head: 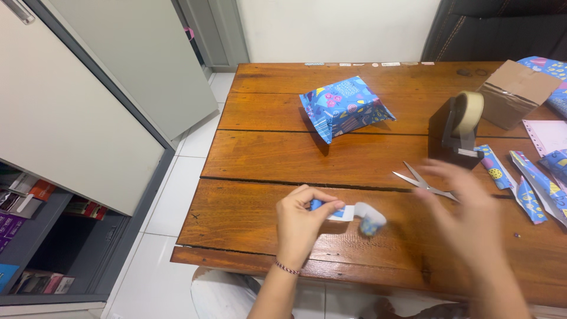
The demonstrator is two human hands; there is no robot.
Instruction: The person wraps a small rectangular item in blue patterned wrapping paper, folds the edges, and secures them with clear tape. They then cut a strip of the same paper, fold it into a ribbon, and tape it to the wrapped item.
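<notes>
My left hand (pixel 300 224) pinches one end of a small curled strip of blue patterned wrapping paper (pixel 360 216), white on its inside, just above the wooden table (pixel 266 159). My right hand (pixel 466 212) is blurred with fingers spread, holding nothing, hovering over the table right of the strip and close to the scissors (pixel 420 182). A box wrapped in blue patterned paper (pixel 344 108), with one end flap loose, lies further back in the middle of the table.
A black tape dispenser with a beige roll (pixel 463 124) stands at the right. A brown cardboard box (pixel 515 93), paper scraps (pixel 522 177) and pink sheets sit at the right edge. Grey cabinets (pixel 77 118) stand left of the table.
</notes>
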